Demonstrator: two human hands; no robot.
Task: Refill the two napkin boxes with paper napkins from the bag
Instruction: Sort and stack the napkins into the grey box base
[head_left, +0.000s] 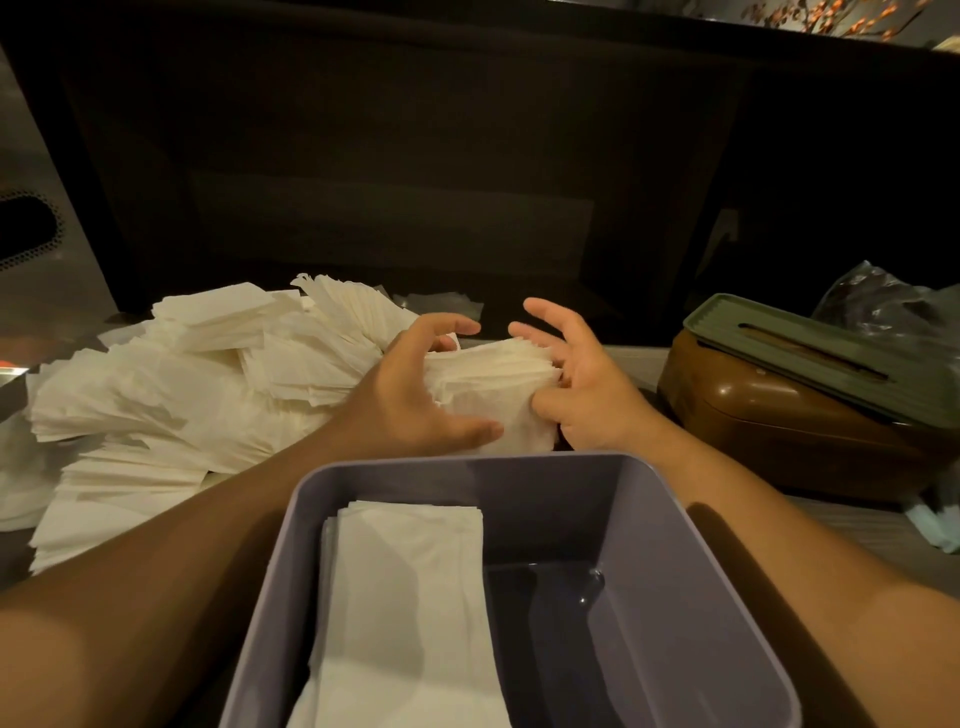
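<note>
Left of the frame: a loose pile (171, 395) of white napkins spread over the bench (841, 525). Centre: the left hand (415, 395) grips one end of a small stack (493, 384) of napkins, thumb curled under its near edge, fingers curved over the far edge. The right hand (576, 379) holds the other end, thumb pinching the near edge, fingers spread and partly lifted. Lower centre: an open purple box (675, 597), just in front of the stack, with folded napkins (410, 597) lying in its left half. Right: a brown box (779, 426) with a green slotted lid (810, 348) set askew on it. Far right: a crumpled plastic bag (893, 306).
</note>
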